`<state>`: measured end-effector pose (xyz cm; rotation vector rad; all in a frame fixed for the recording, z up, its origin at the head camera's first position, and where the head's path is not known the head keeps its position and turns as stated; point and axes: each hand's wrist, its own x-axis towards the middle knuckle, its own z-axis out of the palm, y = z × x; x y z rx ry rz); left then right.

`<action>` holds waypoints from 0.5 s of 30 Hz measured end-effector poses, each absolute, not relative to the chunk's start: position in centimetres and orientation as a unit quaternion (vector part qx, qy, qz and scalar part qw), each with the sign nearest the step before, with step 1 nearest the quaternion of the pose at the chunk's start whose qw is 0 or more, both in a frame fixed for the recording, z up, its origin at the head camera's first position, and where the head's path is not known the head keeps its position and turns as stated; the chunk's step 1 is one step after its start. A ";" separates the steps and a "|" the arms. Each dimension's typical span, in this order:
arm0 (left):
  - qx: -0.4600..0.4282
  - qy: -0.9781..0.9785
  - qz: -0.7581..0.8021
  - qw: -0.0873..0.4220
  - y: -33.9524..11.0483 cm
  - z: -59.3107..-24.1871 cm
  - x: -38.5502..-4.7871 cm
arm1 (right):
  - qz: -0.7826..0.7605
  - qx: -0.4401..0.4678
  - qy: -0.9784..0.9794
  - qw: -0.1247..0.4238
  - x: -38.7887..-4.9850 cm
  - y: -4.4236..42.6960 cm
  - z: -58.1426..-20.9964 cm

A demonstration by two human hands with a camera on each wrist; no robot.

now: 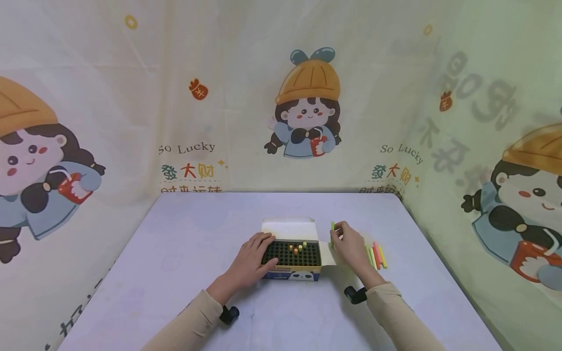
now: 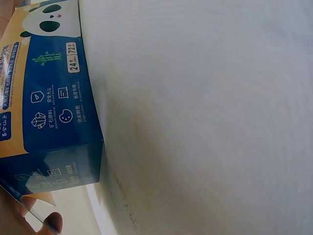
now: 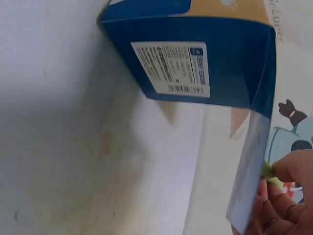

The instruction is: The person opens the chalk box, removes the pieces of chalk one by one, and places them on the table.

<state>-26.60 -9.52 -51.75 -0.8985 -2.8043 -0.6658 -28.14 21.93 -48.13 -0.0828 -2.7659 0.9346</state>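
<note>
An opened chalk box (image 1: pixel 290 275), blue and tan with a panda face, stands mid-table in the head view. Inside it is a black insert (image 1: pixel 285 259) full of round holes; several orange and yellowish chalk sticks (image 1: pixel 296 251) poke up from them. My left hand (image 1: pixel 251 258) holds the box's left end, with the thumb over its front edge. In the left wrist view its fingertips (image 2: pixel 53 221) show by the box's end flap. Just beyond the box's right flap, my right hand (image 1: pixel 349 243) pinches a green chalk stick (image 1: pixel 332 226). In the right wrist view the flap partly hides that hand.
Several loose chalk sticks (image 1: pixel 376 256), green, pink and yellow, lie on the table to the right of my right hand. The box's white lid flap (image 1: pixel 288 228) stands open at the back, and a side flap (image 1: pixel 327 254) sticks out right. Printed cloth (image 1: pixel 246 122) surrounds the white table (image 1: pixel 197 229).
</note>
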 end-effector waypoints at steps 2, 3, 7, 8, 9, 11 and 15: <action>-0.298 -0.927 -0.222 0.061 -9.5 -51.7 -26.6 | 0.320 -0.042 -0.941 0.098 -28.1 22.2 -48.0; -0.298 -0.926 -0.223 0.062 -9.5 -51.8 -26.6 | 0.321 -0.049 -0.941 0.092 -28.1 22.4 -47.9; -0.298 -0.926 -0.224 0.064 -9.6 -51.8 -26.6 | 0.312 -0.069 -0.945 0.074 -28.1 23.2 -47.9; -0.298 -0.926 -0.223 0.063 -9.6 -51.8 -26.7 | 0.308 -0.072 -0.946 0.072 -28.1 23.5 -48.0; -0.297 -0.926 -0.224 0.063 -9.6 -51.9 -26.7 | 0.304 -0.073 -0.947 0.071 -28.1 23.7 -48.2; -0.296 -0.927 -0.222 0.062 -9.6 -51.9 -26.7 | 0.294 -0.077 -0.950 0.071 -28.2 24.4 -48.7; -0.293 -0.928 -0.222 0.063 -9.6 -52.0 -26.7 | 0.275 -0.077 -0.955 0.073 -28.2 25.6 -49.5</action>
